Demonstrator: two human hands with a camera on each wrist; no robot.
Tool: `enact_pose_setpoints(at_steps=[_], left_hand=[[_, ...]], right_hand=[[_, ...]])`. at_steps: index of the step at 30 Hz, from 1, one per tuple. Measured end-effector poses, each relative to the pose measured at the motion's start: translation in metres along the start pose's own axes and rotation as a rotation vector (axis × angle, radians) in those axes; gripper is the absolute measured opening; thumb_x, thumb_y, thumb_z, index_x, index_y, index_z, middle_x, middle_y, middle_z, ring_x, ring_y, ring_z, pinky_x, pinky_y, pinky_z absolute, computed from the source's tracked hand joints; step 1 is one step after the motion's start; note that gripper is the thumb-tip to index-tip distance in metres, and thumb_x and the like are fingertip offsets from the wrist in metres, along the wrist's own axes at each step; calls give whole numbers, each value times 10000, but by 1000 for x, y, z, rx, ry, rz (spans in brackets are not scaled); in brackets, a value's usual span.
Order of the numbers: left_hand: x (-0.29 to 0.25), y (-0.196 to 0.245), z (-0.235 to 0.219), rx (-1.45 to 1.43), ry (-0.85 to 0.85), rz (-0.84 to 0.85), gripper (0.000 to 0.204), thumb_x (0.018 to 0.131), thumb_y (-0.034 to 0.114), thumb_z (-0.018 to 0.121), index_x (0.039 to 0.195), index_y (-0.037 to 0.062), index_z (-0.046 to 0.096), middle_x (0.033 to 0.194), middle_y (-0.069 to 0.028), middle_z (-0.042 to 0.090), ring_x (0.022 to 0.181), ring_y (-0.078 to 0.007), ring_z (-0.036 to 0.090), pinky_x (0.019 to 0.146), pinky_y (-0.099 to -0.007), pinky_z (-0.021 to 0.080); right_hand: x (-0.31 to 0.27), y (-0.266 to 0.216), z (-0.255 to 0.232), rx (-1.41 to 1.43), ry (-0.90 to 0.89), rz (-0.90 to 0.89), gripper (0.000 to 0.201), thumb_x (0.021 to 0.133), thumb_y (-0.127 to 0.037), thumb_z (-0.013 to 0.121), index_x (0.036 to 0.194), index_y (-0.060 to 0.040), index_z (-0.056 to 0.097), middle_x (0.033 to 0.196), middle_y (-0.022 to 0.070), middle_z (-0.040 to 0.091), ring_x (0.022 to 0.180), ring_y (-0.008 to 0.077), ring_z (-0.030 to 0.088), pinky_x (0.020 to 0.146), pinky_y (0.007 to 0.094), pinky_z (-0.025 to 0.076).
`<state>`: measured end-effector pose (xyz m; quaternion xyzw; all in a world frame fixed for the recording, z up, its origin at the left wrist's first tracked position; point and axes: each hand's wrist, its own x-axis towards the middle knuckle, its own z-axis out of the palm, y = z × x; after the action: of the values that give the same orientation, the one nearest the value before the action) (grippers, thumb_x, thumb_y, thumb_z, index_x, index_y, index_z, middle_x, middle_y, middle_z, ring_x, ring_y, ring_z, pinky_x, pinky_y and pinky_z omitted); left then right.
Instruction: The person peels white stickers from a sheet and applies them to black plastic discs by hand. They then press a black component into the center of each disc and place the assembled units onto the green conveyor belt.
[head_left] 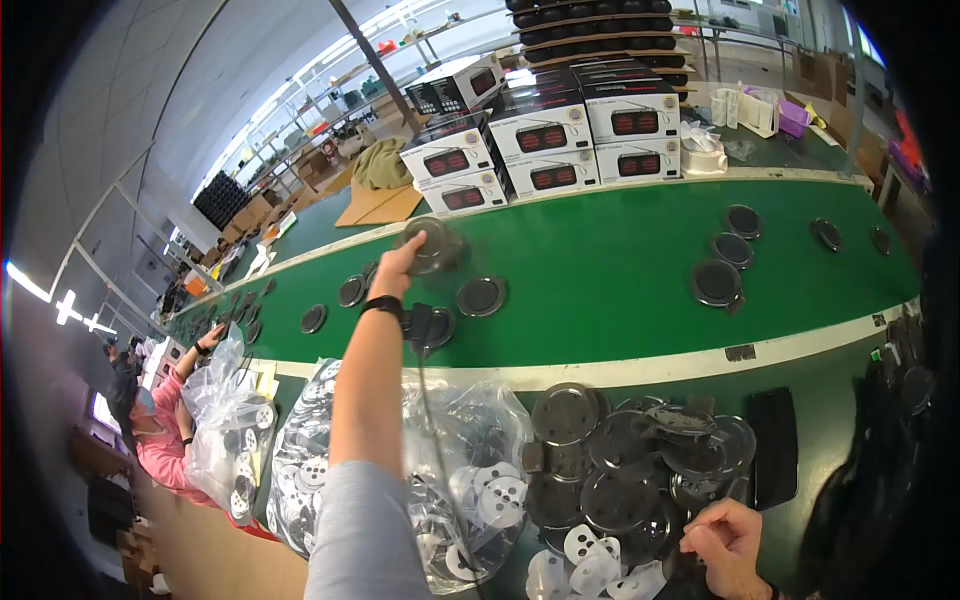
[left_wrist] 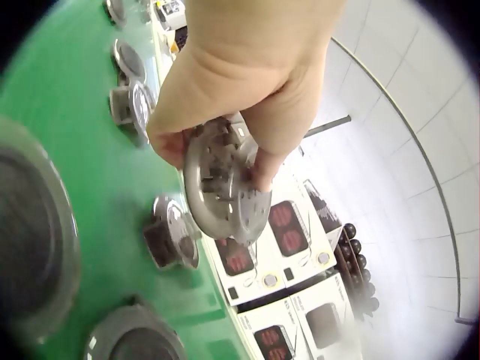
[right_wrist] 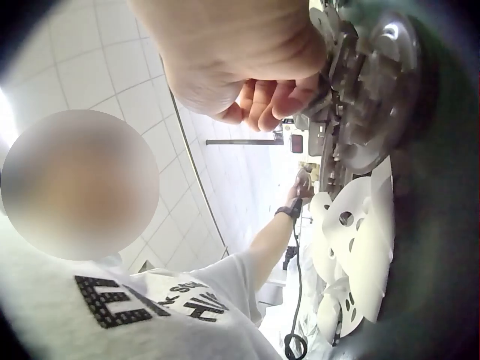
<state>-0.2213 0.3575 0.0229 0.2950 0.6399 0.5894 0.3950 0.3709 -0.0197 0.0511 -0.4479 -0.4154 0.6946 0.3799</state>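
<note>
My left hand reaches out over the green belt and grips a round dark disc with a clear rim. In the left wrist view, thumb and fingers pinch the edge of this disc, its parts side partly showing. Similar discs lie on the belt below and around that hand. My right hand is at the near side, fingers loosely curled, beside a heap of dark discs. In the right wrist view, the right hand's fingers show nothing held.
White perforated sheets lie in front of the heap, and clear plastic bags hold more. A black slab lies right of the heap. Printed boxes are stacked beyond the belt. A person in pink works at the left.
</note>
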Motion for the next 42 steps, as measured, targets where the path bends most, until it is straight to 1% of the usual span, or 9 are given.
enact_pose_setpoints(at_steps=[7,14,23,28,31,33,40,41,42], left_hand=[[54,-70,64,740,224,-54,921,688,697,747,1264,-13,635,1287,-198,639,1278,-357,549,1150,-498,266],[-14,-38,68,195,180,218,584,669,288,911,1069,-73,684,1083,-177,706,916,-247,700,773,-343,555],[4,-40,-7,105,709,36,753,661,159,922,1234,-87,500,1328,-243,532,1023,-266,661,810,-400,611],[14,-46,0,-156,166,-133,829,571,215,966,1192,-146,552,1149,-193,665,988,-275,694,837,-336,593],[3,-47,34,-83,109,-98,706,546,192,960,1078,-136,631,1013,-138,715,818,-213,716,754,-318,603],[-9,-33,58,166,120,-62,578,549,199,939,959,-120,686,1034,-130,721,806,-178,706,728,-319,588],[-61,0,60,201,-123,-28,410,731,96,829,1048,-107,668,962,-131,713,827,-234,706,715,-361,606],[-65,-2,53,28,-221,-32,397,756,86,808,1077,-94,660,990,-140,710,850,-256,710,734,-383,611],[-69,3,48,66,-189,1,380,758,76,804,1080,-71,663,1008,-142,708,846,-262,709,752,-400,609]], right_hand=[[9,53,-40,57,-78,-253,294,955,-29,610,1247,-31,579,1249,193,608,1005,267,650,855,354,540],[15,40,-36,64,-13,-220,319,963,-52,588,1276,-23,536,1257,229,584,1003,327,644,804,423,551],[16,36,-40,79,-38,-152,356,973,-83,561,1312,-14,481,1267,274,553,1001,405,636,739,511,565],[18,39,-61,246,-186,17,378,979,-100,545,1333,-8,450,1272,300,536,999,448,632,703,559,573],[18,21,-71,-50,-152,263,385,982,-105,537,1344,-14,437,1239,319,545,972,475,640,652,586,579],[40,80,-131,351,-361,382,371,984,-126,526,1330,-16,452,1178,307,573,931,426,651,666,555,585],[17,37,-46,-388,-14,-79,536,985,-323,548,1390,11,441,1145,231,620,867,221,621,835,347,517],[23,30,-10,-45,234,-320,92,876,-62,625,820,-8,576,714,74,630,575,105,590,564,238,504],[24,26,-9,-61,240,-312,93,876,-65,624,820,-9,575,713,73,630,572,103,585,559,236,499]])
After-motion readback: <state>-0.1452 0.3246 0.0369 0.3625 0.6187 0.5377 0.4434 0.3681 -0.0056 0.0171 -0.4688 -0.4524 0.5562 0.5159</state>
